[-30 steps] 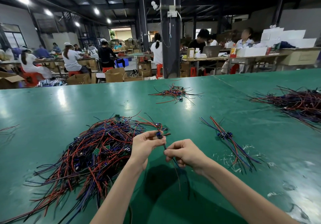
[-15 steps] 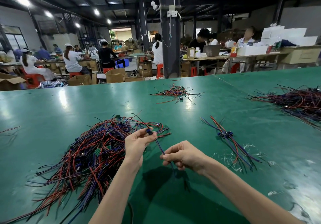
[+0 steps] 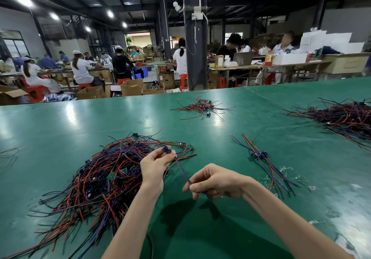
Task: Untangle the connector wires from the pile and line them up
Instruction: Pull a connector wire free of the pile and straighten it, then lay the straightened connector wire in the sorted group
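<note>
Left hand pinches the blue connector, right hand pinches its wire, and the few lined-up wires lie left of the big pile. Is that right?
Not quite. In the head view the lined-up wires lie right of the big pile, past the right hand. The left hand does pinch the blue connector, the right hand its wire.

One left hand [image 3: 153, 168], one right hand [image 3: 217, 181], one held wire [image 3: 183, 171], three tangled piles [image 3: 104, 178] [image 3: 200, 107] [image 3: 341, 118], one aligned bundle [image 3: 261, 156].

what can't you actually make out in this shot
Head view, all of it:
held wire: its lower end hidden in the right hand.
connector: partly covered by fingertips of the left hand.
far right pile: cut by the frame edge.
big pile: too tangled to count.
</note>
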